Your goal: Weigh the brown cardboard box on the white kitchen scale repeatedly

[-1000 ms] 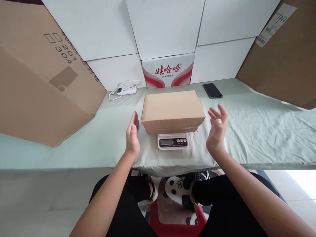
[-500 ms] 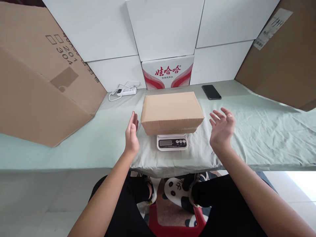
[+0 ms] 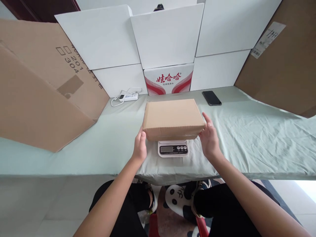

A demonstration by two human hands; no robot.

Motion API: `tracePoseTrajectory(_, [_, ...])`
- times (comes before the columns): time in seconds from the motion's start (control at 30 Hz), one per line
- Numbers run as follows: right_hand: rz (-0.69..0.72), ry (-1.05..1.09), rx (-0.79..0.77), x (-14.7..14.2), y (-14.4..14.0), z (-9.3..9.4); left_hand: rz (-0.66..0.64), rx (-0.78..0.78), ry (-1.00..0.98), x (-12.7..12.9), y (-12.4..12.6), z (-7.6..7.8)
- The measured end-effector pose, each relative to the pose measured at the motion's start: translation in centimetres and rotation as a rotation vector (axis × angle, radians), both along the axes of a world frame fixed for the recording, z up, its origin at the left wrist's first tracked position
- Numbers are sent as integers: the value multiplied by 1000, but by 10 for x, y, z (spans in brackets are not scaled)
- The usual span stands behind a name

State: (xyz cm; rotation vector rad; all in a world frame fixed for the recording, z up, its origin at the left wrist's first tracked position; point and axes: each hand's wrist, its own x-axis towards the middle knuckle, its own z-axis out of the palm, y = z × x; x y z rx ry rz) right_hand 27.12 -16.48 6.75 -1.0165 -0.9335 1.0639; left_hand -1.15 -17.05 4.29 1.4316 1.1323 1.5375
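A closed brown cardboard box [image 3: 174, 113] rests on a small white digital kitchen scale [image 3: 173, 149], whose display and buttons stick out in front. The box hides the rest of the scale. At the box's left front corner is my left hand [image 3: 140, 146], its thumb in front and its fingers partly hidden behind the side. On the opposite end, my right hand [image 3: 209, 140] presses against the side, with the index finger stretched along it and the other fingertips low by the bottom edge. Between them, both hands hold the box, which sits level.
A black smartphone [image 3: 211, 98] lies at the back right of the green cloth [image 3: 247, 144]. Behind the box's left end is a white power strip with a cable [image 3: 128, 96]. White boxes [image 3: 168, 41] line the back; large brown cartons [image 3: 44, 95] flank both sides.
Both hands have moved inward from either side and now touch the ends of the cardboard box. The view has tilted slightly upward. The box still sits on the scale.
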Motion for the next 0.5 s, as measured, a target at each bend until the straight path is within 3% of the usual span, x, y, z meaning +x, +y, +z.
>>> tracePoseTrajectory(0.13, [74, -106, 126, -13, 8, -10, -18, -15, -40, 1, 5, -5])
tracePoseTrajectory(0.23, [75, -137, 162, -17, 33, -12, -9, 20, -100, 1, 23, -3])
tracePoseTrajectory(0.4, [45, -151, 315, -13, 102, -2, -8, 81, -284, 11, 83, 17])
tracePoseTrajectory(0.5, [20, -154, 319, -10, 134, -8, -40, 62, -377, 22, 122, 17])
